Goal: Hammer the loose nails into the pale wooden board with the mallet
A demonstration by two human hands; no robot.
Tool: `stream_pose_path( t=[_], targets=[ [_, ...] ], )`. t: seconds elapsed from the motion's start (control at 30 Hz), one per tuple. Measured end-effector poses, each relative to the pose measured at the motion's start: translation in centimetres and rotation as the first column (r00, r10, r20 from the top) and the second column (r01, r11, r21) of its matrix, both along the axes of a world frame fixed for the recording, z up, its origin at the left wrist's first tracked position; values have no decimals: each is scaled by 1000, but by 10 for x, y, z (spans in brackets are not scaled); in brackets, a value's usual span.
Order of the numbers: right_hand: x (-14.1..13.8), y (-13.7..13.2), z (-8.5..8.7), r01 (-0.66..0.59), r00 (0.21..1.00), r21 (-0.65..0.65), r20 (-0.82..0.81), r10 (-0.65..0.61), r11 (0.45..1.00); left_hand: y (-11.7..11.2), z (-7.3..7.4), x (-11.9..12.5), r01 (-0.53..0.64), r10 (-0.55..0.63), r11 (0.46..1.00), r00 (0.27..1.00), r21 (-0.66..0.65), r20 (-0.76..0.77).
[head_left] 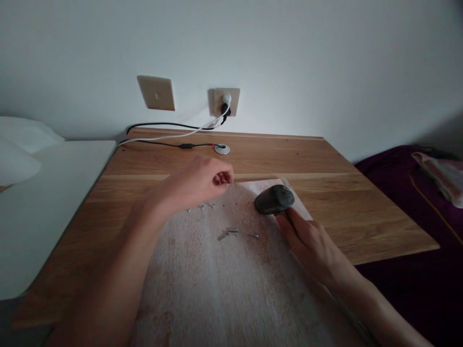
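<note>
At centre right, the right hand (313, 243) is clamped on a mallet (273, 199); at centre, left hand (208, 177), fingers together, contents indistinct.

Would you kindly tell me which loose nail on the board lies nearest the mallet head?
The lone nail, just right of the small nail cluster; the others lie bunched together, farther from the mallet head.

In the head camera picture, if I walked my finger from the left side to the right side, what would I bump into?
White tabletop → blank-looking wall plate → left hand → dark hammer head → right hand → purple cloth.
</note>
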State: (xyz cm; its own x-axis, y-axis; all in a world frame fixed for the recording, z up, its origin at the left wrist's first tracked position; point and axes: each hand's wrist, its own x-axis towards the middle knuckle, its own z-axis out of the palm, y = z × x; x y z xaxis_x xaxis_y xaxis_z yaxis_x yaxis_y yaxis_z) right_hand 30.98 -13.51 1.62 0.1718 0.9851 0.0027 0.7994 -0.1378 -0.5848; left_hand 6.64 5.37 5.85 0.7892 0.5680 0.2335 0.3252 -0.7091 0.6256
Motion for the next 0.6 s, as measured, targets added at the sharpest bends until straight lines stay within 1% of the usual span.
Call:
stream_pose_path(
  t=[0.1, 0.2, 0.3, 0.43, 0.6],
  targets=[
    [-3, -1, 3, 14, 999, -30, 34, -13, 999, -10, -12, -1, 9, -8, 999, 1000, -34, 28],
    [-5, -2, 3, 23, 999, -27, 42, -22, 999, -18, -24, -9, -41, 41, 997, 999, -69, 7],
    [-5, -1, 2, 21, 999, 2, 34, -21, 1000, -19, -33, -14, -67, 67, 995, 998, -71, -8],
    [-6, 1, 0, 13, 998, 43, 55, -15, 999, -18, -39, -12, -45, 46, 997, 999, -55, 25],
    [-5, 1, -1, 11, 997, 38, 71, -14, 999, -20, -38, -8, -19, 22, 998, 999, -63, 46]
  ],
)
